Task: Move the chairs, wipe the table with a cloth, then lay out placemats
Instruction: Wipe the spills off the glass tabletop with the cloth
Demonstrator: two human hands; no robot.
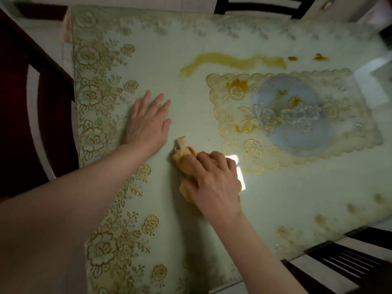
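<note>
Cloth (184,159) sits bunched at frame centre on the table (297,198), right hand (214,181) grip clamped on it; left hand (148,122) flat, fingers apart, bracing. Upper centre, yellow smear (231,61) unwiped: press firmly, overlapping strokes toward it.

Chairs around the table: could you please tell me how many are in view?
3. The left chair stands at the table's left end, the far chair beyond its far edge, and the near chair by its near right edge. More may be hidden outside the view.
</note>
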